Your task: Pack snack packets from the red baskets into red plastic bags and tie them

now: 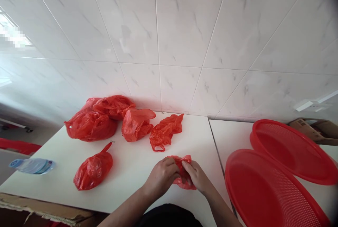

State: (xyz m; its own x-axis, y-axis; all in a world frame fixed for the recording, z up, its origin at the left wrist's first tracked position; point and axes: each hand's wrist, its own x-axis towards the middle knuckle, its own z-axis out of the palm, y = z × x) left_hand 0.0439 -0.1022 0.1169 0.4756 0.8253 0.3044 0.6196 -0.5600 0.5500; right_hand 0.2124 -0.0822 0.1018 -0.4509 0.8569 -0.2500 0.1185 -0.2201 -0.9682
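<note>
A crumpled red plastic bag [185, 184] is between my two hands, low over the white table [129, 177] in front of my body. My left hand [165, 173] has its fingers curled onto the bag's left side. On the other side, my right hand [196, 175] pinches the bag near its top edge with the thumb. What is inside the bag, if anything, is hidden. Just beyond my hands lies a loose, flattened red plastic bag [166, 130] with a handle loop toward me.
Several filled red bags [92, 125] sit against the tiled wall [179, 40]. A tied red bag [93, 170] and a water bottle [33, 166] lie at left. Two red mesh baskets [253, 184] stand at right, near a cardboard box [306, 130]. Another carton [44, 207] is below the front edge.
</note>
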